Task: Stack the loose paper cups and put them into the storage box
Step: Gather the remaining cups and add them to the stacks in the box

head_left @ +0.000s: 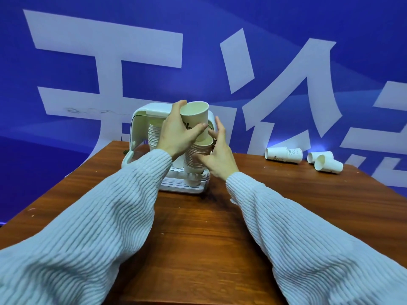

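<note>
Holding one cup [196, 119] upright, the left hand [176, 133] had its fingers and thumb curled round the cup wall, just above the stack [196, 157] in the box [141, 119]. The right hand [217, 150] was at the 3 o'clock side of that stack, fingers spread and rather straight; the fingertips seemed to touch the stack rims, but I could not tell it for sure, and it gripped nothing.

The step in hand looked to be the nesting of this cup onto the front stack inside the box. The next move would probably call for the cup bottom to be lined up with the open mouth of the top cup and pressed down straight, while the right hand steadied the stack so it did not lean.

Counted: one box, white, open to the front, standing at 12 o'clock on the tabletop [198, 227]. Two stacks were inside it, the second stack [153, 135] at 9 o'clock of the first; the number of cups in each was too fine to count. One cup was in the hand. The loose cups [304, 158] lay on their sides at about 2 o'clock, well apart from the box; I counted four there, with the two on the left partly nested.
</note>
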